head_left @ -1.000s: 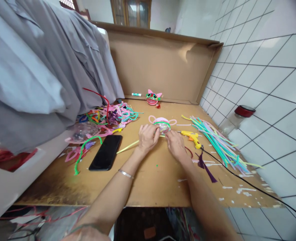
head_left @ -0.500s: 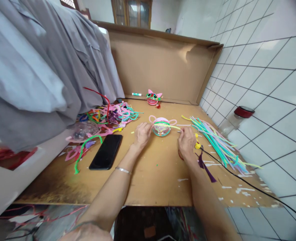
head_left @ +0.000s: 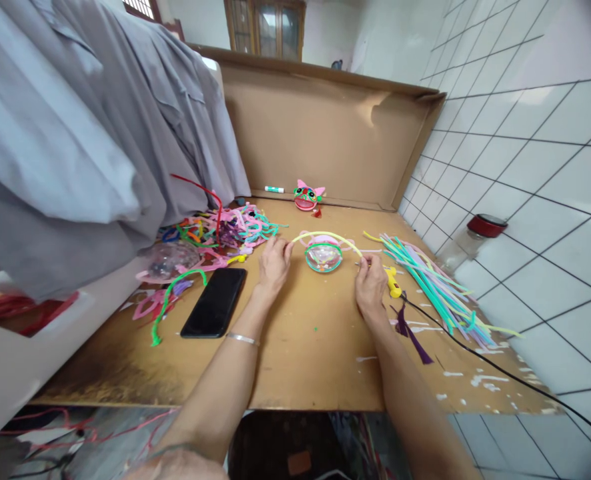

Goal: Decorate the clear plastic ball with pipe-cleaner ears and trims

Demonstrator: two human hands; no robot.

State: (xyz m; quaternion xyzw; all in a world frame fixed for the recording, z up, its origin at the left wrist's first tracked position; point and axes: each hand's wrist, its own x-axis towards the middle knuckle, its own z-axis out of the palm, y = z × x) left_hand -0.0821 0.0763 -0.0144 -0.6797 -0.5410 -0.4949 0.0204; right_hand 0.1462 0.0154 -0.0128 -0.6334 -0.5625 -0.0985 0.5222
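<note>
Between my two hands a pale yellow pipe cleaner (head_left: 325, 233) bows upward in an arch. My left hand (head_left: 274, 267) pinches its left end, and my right hand (head_left: 370, 283) pinches the right end. Just below the arch, on the table, sits a clear round plastic piece (head_left: 323, 257) with a green rim and pink loops at its sides; small bits show inside it. Beside my right hand lies a yellow-handled tool (head_left: 393, 283) with a black cord, probably a glue gun or soldering iron; its front is partly hidden by the hand.
Pipe cleaners (head_left: 425, 280) lie in a bundle at right, near a red-lidded jar (head_left: 475, 237). A phone (head_left: 214, 302) and a tangled colourful pile (head_left: 225, 227) are at left. A finished animal face (head_left: 307, 196) and a marker (head_left: 274, 189) stand by the cardboard wall (head_left: 320, 133). A purple tassel (head_left: 413, 333) lies at right.
My left hand has moved left, away from the round piece. The yellow pipe cleaner, nearly straight before, now spans wider and arches higher. My right hand has stayed almost in place.
</note>
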